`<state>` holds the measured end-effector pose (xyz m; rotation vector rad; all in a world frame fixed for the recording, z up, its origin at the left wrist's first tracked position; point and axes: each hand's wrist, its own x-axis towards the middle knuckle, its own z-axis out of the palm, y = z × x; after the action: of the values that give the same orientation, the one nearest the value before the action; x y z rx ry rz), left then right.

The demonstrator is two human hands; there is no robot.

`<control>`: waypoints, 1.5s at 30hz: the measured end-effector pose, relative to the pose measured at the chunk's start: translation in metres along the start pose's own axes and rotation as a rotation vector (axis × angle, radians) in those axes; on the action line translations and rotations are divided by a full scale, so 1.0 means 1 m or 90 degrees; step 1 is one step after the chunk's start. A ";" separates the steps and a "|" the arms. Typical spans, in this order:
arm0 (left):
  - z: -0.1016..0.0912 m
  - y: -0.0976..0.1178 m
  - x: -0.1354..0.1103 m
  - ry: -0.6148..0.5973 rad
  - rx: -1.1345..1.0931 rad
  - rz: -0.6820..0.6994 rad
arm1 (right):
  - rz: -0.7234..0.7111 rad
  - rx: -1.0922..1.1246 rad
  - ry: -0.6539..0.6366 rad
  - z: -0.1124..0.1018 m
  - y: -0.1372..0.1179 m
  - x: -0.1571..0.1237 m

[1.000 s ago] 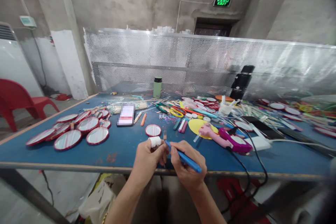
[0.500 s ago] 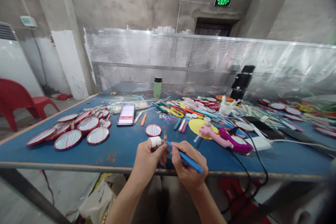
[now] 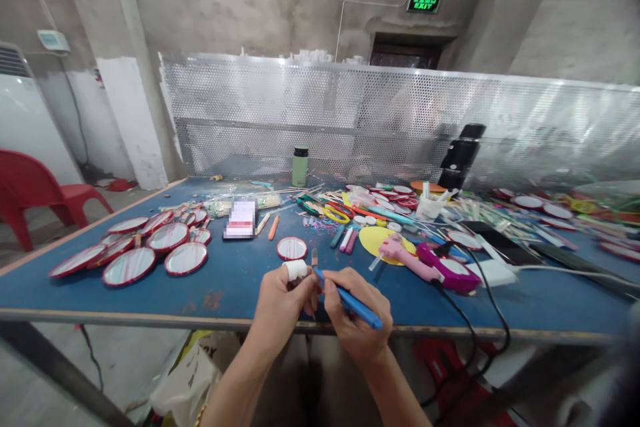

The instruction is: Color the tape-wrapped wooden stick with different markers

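Note:
Near the table's front edge, my left hand (image 3: pixel 285 297) is closed around a flat wooden craft stick (image 3: pixel 315 257), which points up and away from me. White tape wraps one finger of this hand. My right hand (image 3: pixel 361 313) grips a blue marker pen (image 3: pixel 357 305) like a writing tool. Its tip meets the stick close to my left fingertips; whether it touches the wood I cannot tell. Just beyond the hands lies a round red-rimmed mirror (image 3: pixel 292 249). Several capped markers (image 3: pixel 345 239) rest to the right of it.
Several red-rimmed mirrors (image 3: pixel 129 267) are heaped at the left, near a phone (image 3: pixel 241 220). On the right, a pink-and-purple glue gun (image 3: pixel 423 263) with dark cables lies over a yellow disc (image 3: pixel 373 240). A green bottle (image 3: pixel 300 168) stands before the perforated metal screen (image 3: pixel 260 107).
My right hand and the blue marker have shifted slightly left along the stick. My left hand keeps its hold and has barely moved.

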<state>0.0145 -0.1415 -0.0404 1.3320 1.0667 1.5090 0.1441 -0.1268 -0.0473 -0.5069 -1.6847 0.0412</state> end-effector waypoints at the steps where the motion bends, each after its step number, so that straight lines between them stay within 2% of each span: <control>1: 0.000 0.000 0.000 0.001 -0.001 0.001 | -0.002 -0.003 0.003 0.000 0.000 0.000; 9: -0.001 -0.004 0.002 -0.010 0.003 0.001 | 0.007 -0.008 0.030 0.000 0.002 -0.001; 45: 0.000 -0.002 0.001 -0.010 -0.010 -0.006 | 0.012 -0.020 0.036 0.001 0.002 -0.002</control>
<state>0.0148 -0.1400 -0.0416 1.3237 1.0478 1.4948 0.1440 -0.1255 -0.0500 -0.5433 -1.6272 0.0139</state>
